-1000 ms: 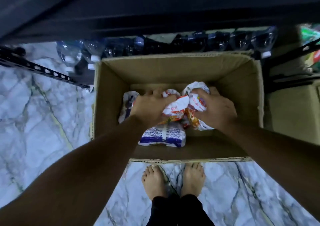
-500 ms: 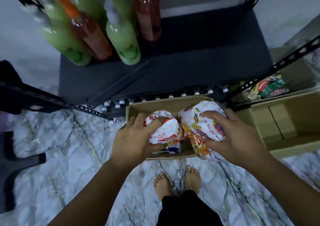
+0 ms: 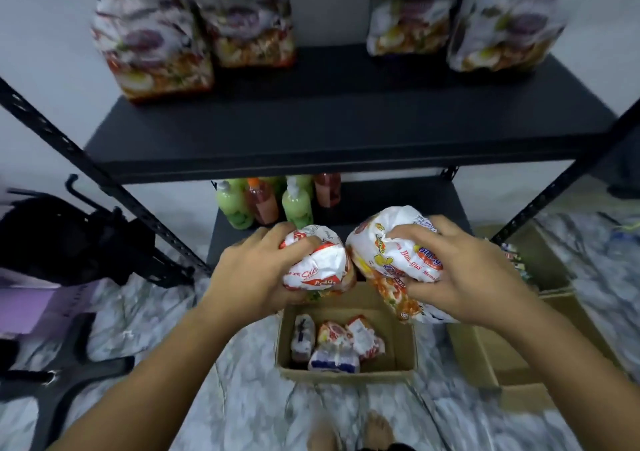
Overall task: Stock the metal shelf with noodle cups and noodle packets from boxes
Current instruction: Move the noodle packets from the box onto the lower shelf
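Note:
My left hand (image 3: pixel 256 270) grips a white and red noodle packet bundle (image 3: pixel 320 263). My right hand (image 3: pixel 464 274) grips a second, larger noodle packet bundle (image 3: pixel 398 260). Both are held side by side above an open cardboard box (image 3: pixel 403 350) on the floor, which holds several more noodle packets (image 3: pixel 337 343). In front stands the black metal shelf (image 3: pixel 346 132); its upper board carries several upright noodle packet bundles (image 3: pixel 152 45), with bare board in front of them and a gap between the two middle bundles.
Green and red bottles (image 3: pixel 298 205) stand on the lower shelf board. A second open cardboard box (image 3: pixel 512 353) lies on the marble floor at right. A black chair (image 3: pixel 62 236) is at left. My bare feet (image 3: pixel 377 430) are below the box.
Both hands lifted the two noodle bundles out of the box and up to shelf height. My view rose from the box to the upper shelf board.

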Motion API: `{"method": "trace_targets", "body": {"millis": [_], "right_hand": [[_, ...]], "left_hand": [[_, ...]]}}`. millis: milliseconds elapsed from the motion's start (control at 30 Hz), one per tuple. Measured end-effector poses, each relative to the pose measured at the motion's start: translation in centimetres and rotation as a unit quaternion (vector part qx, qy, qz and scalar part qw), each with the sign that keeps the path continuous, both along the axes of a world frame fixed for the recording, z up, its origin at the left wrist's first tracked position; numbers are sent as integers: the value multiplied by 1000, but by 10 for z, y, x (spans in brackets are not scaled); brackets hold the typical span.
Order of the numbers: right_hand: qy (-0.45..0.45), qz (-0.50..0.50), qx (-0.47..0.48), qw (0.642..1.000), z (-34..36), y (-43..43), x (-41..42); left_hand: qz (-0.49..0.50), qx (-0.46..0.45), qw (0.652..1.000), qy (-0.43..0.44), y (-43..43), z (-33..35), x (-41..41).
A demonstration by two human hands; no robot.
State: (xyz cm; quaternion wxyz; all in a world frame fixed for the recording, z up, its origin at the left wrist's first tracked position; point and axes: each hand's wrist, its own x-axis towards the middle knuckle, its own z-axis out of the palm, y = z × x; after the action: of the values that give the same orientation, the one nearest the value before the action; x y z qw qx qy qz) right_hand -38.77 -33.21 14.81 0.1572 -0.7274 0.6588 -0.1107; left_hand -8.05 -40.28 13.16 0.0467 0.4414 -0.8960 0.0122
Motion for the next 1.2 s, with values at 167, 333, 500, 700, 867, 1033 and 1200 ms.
{"method": "trace_targets", "body": {"millis": [167, 333, 500, 700, 867, 1033, 1200], "right_hand": [[-1, 26, -15, 1000, 61, -7, -1], [17, 64, -58, 996, 104, -22, 0], [19, 77, -90, 993, 133, -36, 3], [21, 101, -110, 989, 158, -58, 6], [14, 112, -119, 986, 167, -78, 12], [29, 124, -108, 986, 178, -102, 19], [40, 127, -86, 987, 192, -134, 31]], "left_hand": [[-8, -12, 1000, -4, -13, 66, 14], [-7, -46, 999, -4, -22, 114, 19], [-4, -73, 997, -21, -36, 152, 23], [-2, -83, 996, -15, -50, 183, 31], [7, -85, 996, -2, -63, 194, 37], [18, -84, 996, -4, -80, 201, 40], [25, -87, 996, -24, -113, 208, 44]]}}
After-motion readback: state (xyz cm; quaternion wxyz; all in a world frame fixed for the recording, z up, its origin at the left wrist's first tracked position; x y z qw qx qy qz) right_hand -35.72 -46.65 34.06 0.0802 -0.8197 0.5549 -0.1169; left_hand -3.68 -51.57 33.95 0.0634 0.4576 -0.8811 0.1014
